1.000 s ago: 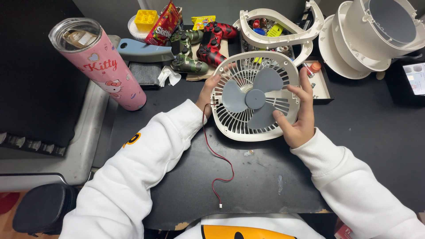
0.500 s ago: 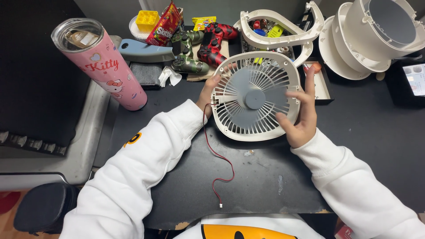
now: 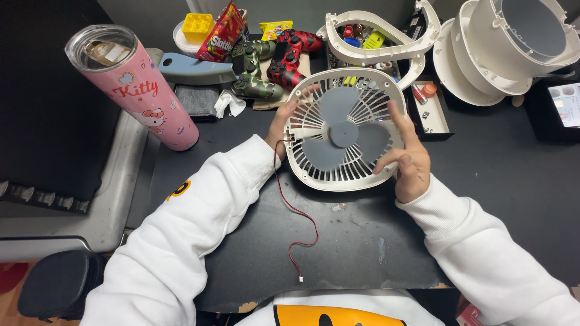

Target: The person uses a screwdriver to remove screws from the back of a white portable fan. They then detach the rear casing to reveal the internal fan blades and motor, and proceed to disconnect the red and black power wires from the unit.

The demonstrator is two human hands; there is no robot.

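A white fan body (image 3: 344,130) with a slatted grille and a grey three-blade rotor is held tilted over a black desk (image 3: 495,181). My left hand (image 3: 284,124) grips its left rim, fingers curled behind the edge. My right hand (image 3: 408,157) holds the right rim, thumb resting on the grille face. A thin red wire (image 3: 296,217) runs from the fan's left side down across the desk and ends in a small white plug. Both sleeves are white.
A pink tumbler (image 3: 130,84) stands at the left. Behind the fan lie game controllers (image 3: 284,60), a candy bag (image 3: 220,33), a white curved fan frame (image 3: 377,36) and a black parts tray (image 3: 429,108). White round housings (image 3: 507,42) sit at the far right.
The fan has been turned over or spun: the grey blades showed, then the closed slatted side, and the blades show again now. My right thumb now rests on the grille.
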